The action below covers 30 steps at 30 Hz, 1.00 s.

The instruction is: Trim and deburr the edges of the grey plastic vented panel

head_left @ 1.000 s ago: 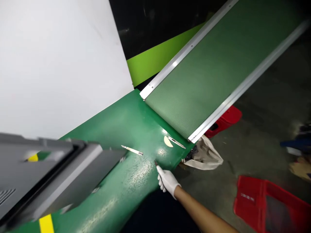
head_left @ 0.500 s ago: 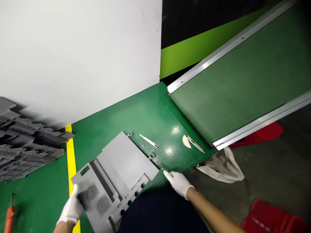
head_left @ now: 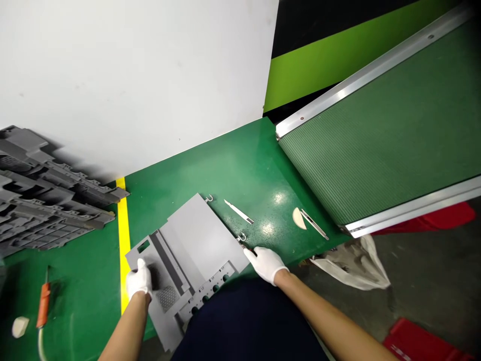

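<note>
A grey plastic panel lies flat on the green table, close to the near edge, and both gloved hands are on it. The left hand presses down with fingers spread flat on the panel's left end, just above a round perforated grille and below a small rectangular slot. The right hand sits at the panel's right edge with its fingers closed in a pinch around a thin dark-tipped tool, whose point touches the panel beside a small hook-shaped tab (how tightly it is pinched cannot be told). Just beyond that grip, up and slightly left of it, a slim metal blade lies loose on the table; further right of the grip lie a pale half-round scraper and a second narrow blade, touching each other near the foot of a ribbed green conveyor. Right of the right hand, off the table edge, hangs a pale cloth bag. Well away to the left of the left hand's grip sits a stack of grey moulded parts, and nearer, an orange-handled tool beside a yellow line.
</note>
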Motion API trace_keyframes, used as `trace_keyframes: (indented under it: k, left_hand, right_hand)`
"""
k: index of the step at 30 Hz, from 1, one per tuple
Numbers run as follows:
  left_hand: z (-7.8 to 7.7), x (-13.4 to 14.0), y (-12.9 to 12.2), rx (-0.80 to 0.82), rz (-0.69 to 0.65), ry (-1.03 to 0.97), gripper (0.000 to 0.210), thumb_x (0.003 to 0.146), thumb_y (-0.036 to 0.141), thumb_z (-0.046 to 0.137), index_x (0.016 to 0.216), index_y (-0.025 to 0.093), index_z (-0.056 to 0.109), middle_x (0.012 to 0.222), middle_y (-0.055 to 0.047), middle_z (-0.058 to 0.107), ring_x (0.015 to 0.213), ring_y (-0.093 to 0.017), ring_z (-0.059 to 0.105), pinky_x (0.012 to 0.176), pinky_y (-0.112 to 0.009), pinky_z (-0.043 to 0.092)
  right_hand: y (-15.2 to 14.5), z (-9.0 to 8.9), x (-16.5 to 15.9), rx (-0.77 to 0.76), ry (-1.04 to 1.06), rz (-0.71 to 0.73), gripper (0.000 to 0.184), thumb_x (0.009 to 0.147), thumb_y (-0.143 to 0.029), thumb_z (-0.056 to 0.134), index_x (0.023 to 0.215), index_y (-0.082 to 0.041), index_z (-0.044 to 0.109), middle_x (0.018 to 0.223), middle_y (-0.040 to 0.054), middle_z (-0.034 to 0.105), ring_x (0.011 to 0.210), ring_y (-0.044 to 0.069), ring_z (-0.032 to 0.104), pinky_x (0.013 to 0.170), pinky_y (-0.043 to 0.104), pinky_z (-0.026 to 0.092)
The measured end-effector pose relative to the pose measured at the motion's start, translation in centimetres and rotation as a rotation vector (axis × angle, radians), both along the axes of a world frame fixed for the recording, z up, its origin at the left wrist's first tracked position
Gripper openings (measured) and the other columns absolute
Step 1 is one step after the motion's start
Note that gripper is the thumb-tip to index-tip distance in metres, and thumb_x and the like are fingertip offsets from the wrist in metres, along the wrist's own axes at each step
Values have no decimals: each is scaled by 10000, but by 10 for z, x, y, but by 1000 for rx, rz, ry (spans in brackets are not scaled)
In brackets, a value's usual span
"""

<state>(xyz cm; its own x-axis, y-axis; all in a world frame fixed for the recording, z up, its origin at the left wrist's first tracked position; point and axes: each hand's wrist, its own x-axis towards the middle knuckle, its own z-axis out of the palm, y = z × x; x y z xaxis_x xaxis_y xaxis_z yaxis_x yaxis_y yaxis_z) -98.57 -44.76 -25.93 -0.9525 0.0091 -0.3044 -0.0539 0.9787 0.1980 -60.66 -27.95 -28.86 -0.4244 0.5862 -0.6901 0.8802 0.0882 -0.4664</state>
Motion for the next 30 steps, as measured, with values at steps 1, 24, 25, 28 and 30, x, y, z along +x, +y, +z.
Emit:
trace_keyframes:
  k: [1,24,25,28,30]
  left_hand:
    - [-2,0,-1,-5,11,-8,777,935,577,396,1238,-87,662,1222,-346,687,1183,-462,671,1036,-539,545]
    - [-53,193,251,-371,-1717,-948,527,717,652,751,467,216,592,434,-11,505,498,-167,488,648,-323,493]
    - [-55,194,251,-367,-1707,-948,560,703,660,755,424,224,541,398,-3,454,476,-161,458,632,-322,485]
    - [-50,192,243,-329,-1669,-968,540,729,661,724,459,221,563,426,0,486,475,-143,444,582,-299,457]
    - [-39,186,231,-213,-1649,-993,453,740,623,730,578,206,662,538,-6,595,524,-142,508,581,-286,456]
  right_hand:
    - [2,0,-2,9,-1,11,711,991,-704,204,962,-198,702,1044,195,775,1003,337,736,840,415,501]
    - [-1,-6,-16,-35,-15,15,728,1002,-681,238,1047,-158,743,1028,202,780,998,333,740,860,402,517]
    - [-4,-5,-16,-32,-24,14,714,1009,-663,245,1057,-153,742,1029,202,780,997,326,740,863,394,514]
    - [-11,-4,-18,-32,-36,1,698,1017,-643,256,1055,-145,744,1022,202,779,993,326,739,855,388,513]
    - [-13,-7,-17,-27,-27,-13,700,1015,-650,264,1031,-146,749,1013,203,778,991,340,738,849,398,513]
